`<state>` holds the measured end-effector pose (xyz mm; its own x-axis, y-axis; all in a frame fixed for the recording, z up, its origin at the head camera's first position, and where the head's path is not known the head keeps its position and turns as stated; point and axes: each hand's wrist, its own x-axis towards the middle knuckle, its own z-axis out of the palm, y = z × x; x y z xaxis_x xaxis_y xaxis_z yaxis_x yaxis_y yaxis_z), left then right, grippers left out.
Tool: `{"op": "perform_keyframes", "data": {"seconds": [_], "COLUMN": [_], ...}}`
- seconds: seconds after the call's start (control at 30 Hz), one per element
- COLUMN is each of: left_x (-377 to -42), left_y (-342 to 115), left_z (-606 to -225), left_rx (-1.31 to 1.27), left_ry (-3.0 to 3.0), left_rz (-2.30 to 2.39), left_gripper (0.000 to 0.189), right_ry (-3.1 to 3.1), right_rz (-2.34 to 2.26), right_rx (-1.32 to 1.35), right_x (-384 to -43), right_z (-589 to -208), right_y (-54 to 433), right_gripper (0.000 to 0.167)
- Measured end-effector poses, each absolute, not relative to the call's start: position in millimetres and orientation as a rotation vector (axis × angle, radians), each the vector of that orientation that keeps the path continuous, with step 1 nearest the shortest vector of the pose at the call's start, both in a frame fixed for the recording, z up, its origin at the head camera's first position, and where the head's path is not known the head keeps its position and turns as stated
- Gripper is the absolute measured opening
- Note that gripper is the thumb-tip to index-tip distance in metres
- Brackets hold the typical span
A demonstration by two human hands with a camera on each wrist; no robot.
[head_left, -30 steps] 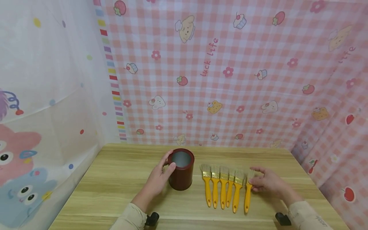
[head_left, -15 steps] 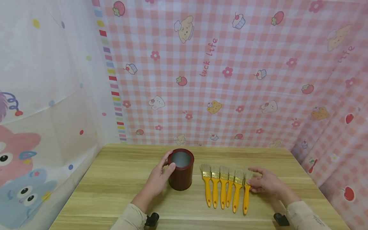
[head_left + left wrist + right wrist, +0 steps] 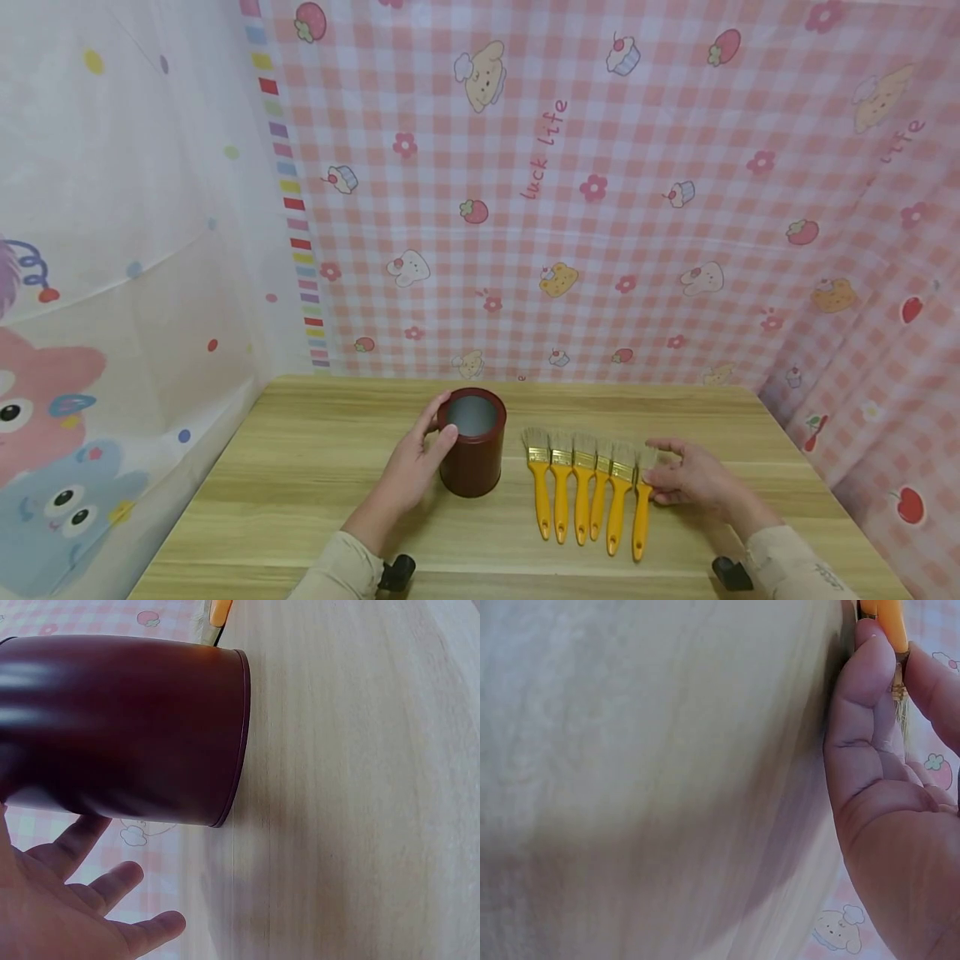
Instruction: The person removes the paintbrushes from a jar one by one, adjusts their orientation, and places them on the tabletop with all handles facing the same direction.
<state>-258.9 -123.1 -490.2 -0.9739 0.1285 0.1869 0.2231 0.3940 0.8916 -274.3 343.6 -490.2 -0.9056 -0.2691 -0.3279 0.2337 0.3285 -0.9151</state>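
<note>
A dark red-brown cylindrical canister (image 3: 471, 467) stands upright on the table, its open top showing a grey inside. My left hand (image 3: 411, 468) holds its left side near the rim, thumb in front and forefinger behind; in the left wrist view, several fingers spread out below the canister (image 3: 127, 727). To the right lie several paintbrushes (image 3: 582, 500) in a row, bristles away from me, with yellow handles and gold ferrules. At the row's right end, my right hand (image 3: 693, 479) pinches the last paintbrush (image 3: 641, 525) near its ferrule. Fingers partly hide its ferrule and bristles.
The wood-grain table (image 3: 300, 467) meets a pink checked cloth (image 3: 645, 233) at its back edge. A white printed cloth (image 3: 165, 208) hangs on the left. Black wrist mounts (image 3: 396, 573) sit beside both sleeves.
My right hand has shifted the last paintbrush slightly left, closer to its neighbour in the row. The left hand and canister have stayed in place.
</note>
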Motion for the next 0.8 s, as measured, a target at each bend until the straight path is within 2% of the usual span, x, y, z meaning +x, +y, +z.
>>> {"op": "perform_keyframes", "data": {"seconds": [0.47,0.8], "left_x": [-260,-260], "left_y": [-123,-122], "left_z": [-491,-492], "left_rx": [-0.339,-0.34], "left_ry": [-2.549,-2.536], "left_rz": [-1.637,-1.653], "left_gripper": [0.055,0.058], "right_ry": [2.24,2.444], "right_rz": [-1.562,-1.325], "right_rx": [0.06,0.114], "right_x": [-271,-270], "right_z": [-491,-485], "right_y": [337,327], "right_gripper": [0.084,0.077]}}
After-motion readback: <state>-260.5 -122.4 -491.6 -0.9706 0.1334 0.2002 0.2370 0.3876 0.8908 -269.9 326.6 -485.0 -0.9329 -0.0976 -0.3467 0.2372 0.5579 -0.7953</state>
